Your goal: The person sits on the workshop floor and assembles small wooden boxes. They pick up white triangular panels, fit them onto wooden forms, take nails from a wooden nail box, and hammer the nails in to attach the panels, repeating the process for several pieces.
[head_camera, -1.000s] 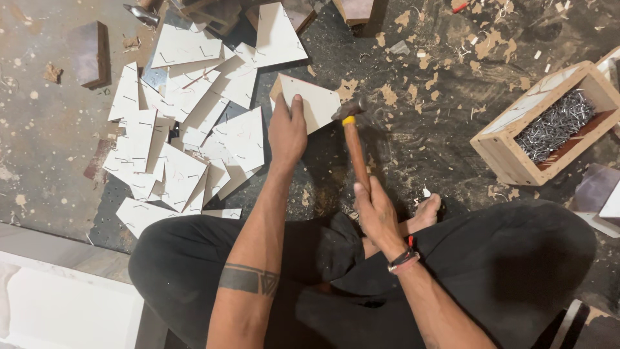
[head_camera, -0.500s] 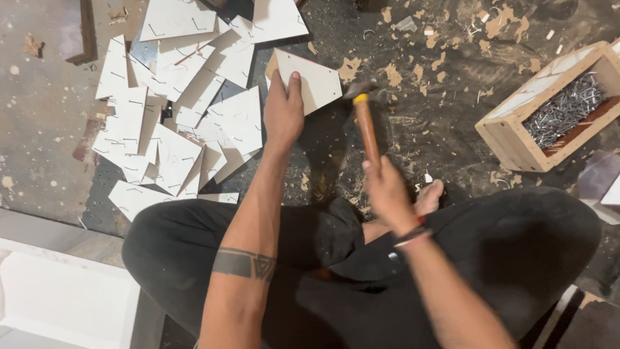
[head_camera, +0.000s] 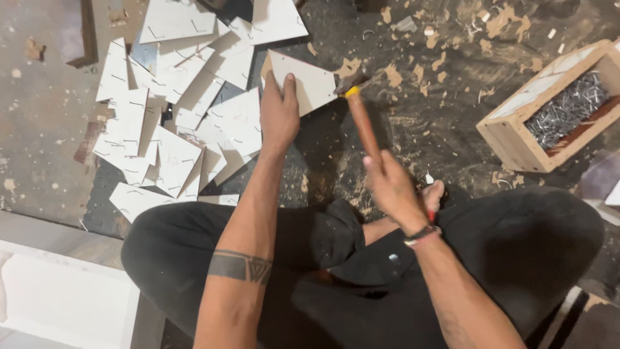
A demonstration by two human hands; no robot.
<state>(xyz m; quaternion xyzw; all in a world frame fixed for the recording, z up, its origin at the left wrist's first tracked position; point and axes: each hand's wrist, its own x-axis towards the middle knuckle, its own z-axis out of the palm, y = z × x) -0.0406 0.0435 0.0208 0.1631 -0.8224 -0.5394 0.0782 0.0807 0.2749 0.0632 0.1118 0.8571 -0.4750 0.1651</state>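
Two bare hands at work on the floor [head_camera: 51, 129], left hand [head_camera: 279, 116] pressing flat on a white triangular panel [head_camera: 310, 81], right hand [head_camera: 392, 187] with closed grip around a wooden-handled hammer [head_camera: 361, 123], head touching the panel's right edge, box of nails [head_camera: 549, 123] far right.

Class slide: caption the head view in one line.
Seated person's left hand steadies a white triangular board; right hand holds a hammer.

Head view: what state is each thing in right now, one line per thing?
left hand: pressed flat on the white triangular piece
white triangular piece: lying flat on the floor, pinned by the hand
right hand: closed around the hammer handle
hammer: head down at the piece's right edge
wooden box: open-topped, holding metal nails
pile of white pieces: loose, overlapping
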